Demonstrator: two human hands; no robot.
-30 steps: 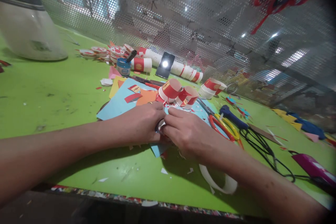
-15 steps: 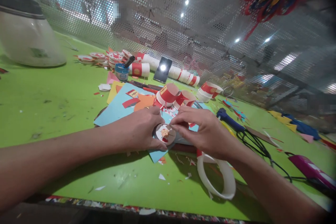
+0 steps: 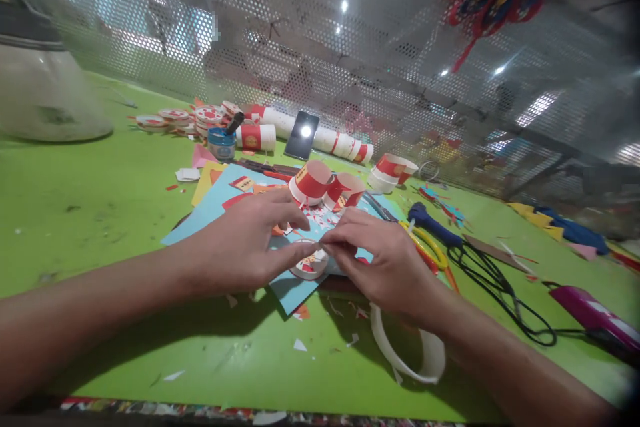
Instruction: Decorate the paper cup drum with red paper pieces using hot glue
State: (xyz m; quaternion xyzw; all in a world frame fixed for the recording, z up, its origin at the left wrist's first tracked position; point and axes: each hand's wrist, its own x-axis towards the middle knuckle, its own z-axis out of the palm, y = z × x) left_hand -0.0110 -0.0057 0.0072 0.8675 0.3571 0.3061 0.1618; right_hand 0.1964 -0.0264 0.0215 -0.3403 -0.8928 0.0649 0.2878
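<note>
A small round white disc [image 3: 309,269] with a rim lies on the light blue paper [image 3: 287,295], with red and yellowish bits on its face. My left hand [image 3: 250,237] is over its left side, thumb stretched across the disc and the other fingers held apart from it. My right hand [image 3: 375,250] is pinched at the disc's upper right edge, fingertips close to my left thumb tip. Whatever the pinch holds is too small to make out. Just beyond my hands, a red-and-white paper cup [image 3: 313,181] stands beside another cut cup [image 3: 345,189].
A white ring [image 3: 434,360] lies below my right wrist. Yellow-handled scissors [image 3: 430,243], a blue-handled tool [image 3: 433,223] and a black cord [image 3: 500,293] are to the right. Farther back are a phone [image 3: 302,135], a blue jar [image 3: 221,143] and stacked cups [image 3: 257,137].
My left hand has let go of the disc's rim and opened, its thumb now reaching across the disc. My right hand stays pinched close by. The view has shifted slightly.
</note>
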